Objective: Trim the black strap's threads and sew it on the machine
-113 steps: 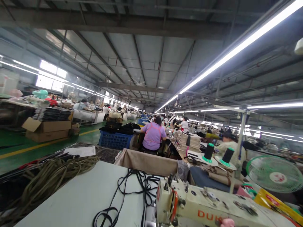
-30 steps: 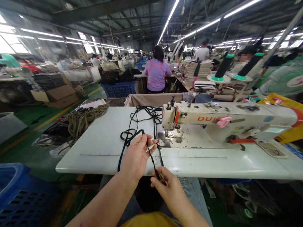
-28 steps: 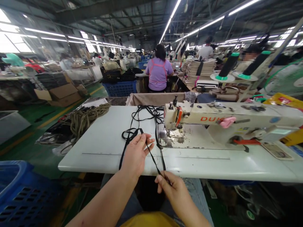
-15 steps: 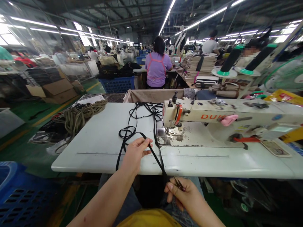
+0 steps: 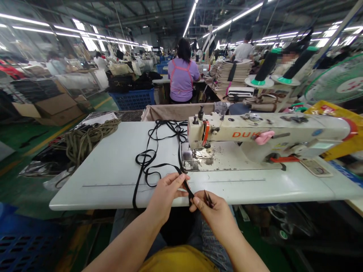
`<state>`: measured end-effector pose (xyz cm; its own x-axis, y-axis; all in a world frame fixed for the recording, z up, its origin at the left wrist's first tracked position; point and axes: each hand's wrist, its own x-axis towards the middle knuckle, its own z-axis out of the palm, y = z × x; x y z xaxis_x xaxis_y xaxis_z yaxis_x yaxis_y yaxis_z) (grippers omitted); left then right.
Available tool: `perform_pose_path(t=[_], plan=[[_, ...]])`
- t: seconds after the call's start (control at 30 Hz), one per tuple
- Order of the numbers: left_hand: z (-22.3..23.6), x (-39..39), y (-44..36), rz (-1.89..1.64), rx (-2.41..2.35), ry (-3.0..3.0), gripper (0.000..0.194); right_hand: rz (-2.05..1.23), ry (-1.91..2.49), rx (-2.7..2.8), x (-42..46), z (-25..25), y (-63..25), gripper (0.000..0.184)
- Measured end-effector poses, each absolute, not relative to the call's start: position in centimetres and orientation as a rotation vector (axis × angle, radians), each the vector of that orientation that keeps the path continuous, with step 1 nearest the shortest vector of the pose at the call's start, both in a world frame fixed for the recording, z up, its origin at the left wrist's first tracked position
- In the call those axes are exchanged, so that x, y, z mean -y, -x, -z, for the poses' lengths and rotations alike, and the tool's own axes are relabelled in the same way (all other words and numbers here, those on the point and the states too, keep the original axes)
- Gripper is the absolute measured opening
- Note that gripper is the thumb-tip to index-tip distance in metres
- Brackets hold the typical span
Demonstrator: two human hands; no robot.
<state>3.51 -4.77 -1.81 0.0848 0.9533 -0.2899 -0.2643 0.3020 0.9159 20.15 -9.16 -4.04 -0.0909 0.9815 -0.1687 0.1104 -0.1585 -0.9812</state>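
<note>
in the head view, the left hand [image 5: 166, 192] has thumb and fingers pinched together on a narrow black fabric strap [image 5: 190, 194] at the front edge of a long white tabletop [image 5: 107, 162]. the right hand [image 5: 211, 209], just beside it and a little nearer the body, clamps the same strap between thumb and forefinger. it also holds a pair of small dark metal snips [image 5: 208, 199], whose pointed tips stick up above the fingers, slightly apart; how the rest of the snips sits in the palm is hidden.

beyond and to the left of the grip, more of the strap lies in loose loops on the tabletop, and one length hangs over the front edge. a cream sewing machine [image 5: 224, 130] with orange lettering stands beyond the grip and to its right. farther left is a bundle of flat olive straps [image 5: 87, 141]. well beyond the grip, a person in a purple top [image 5: 182, 77] sits facing away.
</note>
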Motion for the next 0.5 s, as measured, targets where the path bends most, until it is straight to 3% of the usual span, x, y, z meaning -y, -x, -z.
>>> perform_pose_path(t=[0.2,0.5], plan=[[2.3,5.4,-3.4,-0.897,-1.127,-0.948,0.040,-1.301,1.360,1.240,9.3,5.1,-20.3,0.045],[3.1,5.6,-3.8,-0.911,-1.168,-1.080,0.037,-0.965,1.481,1.378,9.6,2.6,-20.3,0.017]])
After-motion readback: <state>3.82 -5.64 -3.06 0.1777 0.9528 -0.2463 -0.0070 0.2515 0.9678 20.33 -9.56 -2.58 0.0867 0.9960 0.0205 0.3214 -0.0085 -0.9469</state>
